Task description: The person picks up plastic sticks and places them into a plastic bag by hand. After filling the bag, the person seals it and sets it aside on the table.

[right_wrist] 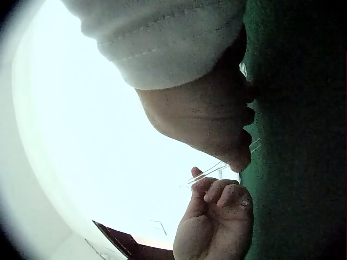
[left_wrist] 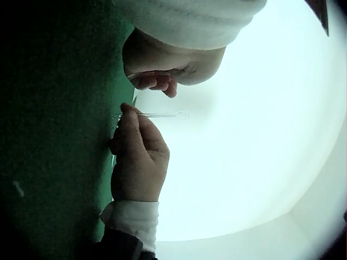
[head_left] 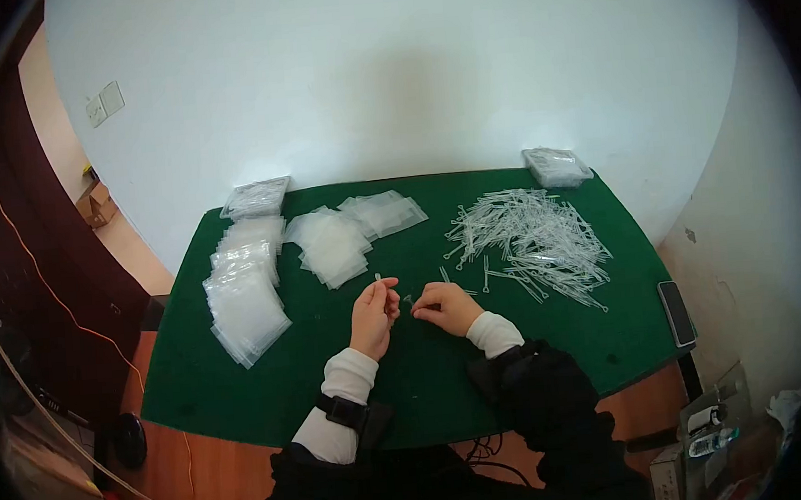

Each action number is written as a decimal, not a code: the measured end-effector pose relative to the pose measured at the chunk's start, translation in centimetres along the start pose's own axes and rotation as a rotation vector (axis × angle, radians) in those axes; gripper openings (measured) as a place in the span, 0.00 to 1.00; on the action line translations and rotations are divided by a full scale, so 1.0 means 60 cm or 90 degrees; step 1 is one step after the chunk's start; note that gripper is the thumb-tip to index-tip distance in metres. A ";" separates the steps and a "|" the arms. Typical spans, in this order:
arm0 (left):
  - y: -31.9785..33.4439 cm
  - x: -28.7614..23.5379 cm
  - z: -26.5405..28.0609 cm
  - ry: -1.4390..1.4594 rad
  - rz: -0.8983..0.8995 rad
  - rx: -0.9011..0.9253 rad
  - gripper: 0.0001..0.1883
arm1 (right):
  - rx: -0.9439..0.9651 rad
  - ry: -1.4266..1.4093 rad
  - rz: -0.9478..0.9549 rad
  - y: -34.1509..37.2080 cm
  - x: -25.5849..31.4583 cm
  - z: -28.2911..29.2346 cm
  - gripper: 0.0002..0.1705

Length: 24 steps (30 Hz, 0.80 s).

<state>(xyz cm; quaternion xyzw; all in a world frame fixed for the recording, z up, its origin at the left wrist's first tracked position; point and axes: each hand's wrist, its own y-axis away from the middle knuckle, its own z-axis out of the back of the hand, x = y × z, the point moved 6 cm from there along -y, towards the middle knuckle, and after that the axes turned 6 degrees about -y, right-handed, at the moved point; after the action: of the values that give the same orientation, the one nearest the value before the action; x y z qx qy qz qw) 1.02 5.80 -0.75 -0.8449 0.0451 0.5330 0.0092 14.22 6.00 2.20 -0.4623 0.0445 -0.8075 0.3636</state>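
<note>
My right hand [head_left: 448,309] pinches a thin clear stick [left_wrist: 162,114] between thumb and fingertips. Its widened, loop-like end points away from the fingers in the left wrist view. Close beside it, my left hand [head_left: 373,319] has its fingers curled inward, and a small pale tip [head_left: 377,277] pokes up at its thumb and index finger. In the right wrist view, thin clear lines of the stick [right_wrist: 205,174] run between the right fingertips and the left hand [right_wrist: 217,216]. Right of the hands lies a large pile of similar clear looped sticks [head_left: 535,241].
On the green table [head_left: 244,405], a fanned stack of clear bags [head_left: 248,298] lies left, with more bags [head_left: 331,246] toward the middle. Filled clear packs stand at the back left [head_left: 256,199] and back right [head_left: 557,167]. A phone [head_left: 675,312] lies at the right edge.
</note>
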 end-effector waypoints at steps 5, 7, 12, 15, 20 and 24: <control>0.002 -0.004 -0.006 -0.002 -0.019 0.006 0.13 | -0.055 -0.227 -0.019 -0.006 0.005 -0.002 0.08; 0.004 -0.006 -0.012 0.005 -0.019 0.006 0.13 | 0.033 -0.294 -0.120 -0.003 0.003 -0.017 0.09; 0.013 -0.016 -0.034 0.015 -0.021 0.094 0.14 | 0.101 -0.342 -0.182 0.002 0.013 -0.031 0.11; 0.017 -0.017 -0.043 0.005 -0.006 0.140 0.14 | 0.098 -0.334 -0.178 0.001 0.012 -0.028 0.11; 0.020 -0.016 -0.051 0.009 0.005 0.177 0.15 | 0.070 -0.333 -0.149 0.000 0.005 -0.028 0.11; 0.021 -0.016 -0.052 0.010 0.009 0.185 0.15 | 0.096 -0.285 -0.156 0.001 0.003 -0.027 0.11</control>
<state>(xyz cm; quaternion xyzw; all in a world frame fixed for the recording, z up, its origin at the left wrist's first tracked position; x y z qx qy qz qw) 3.28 4.44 1.51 -0.8384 0.1277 0.5144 0.1272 12.91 5.40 1.36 -0.6029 -0.1536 -0.7243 0.2972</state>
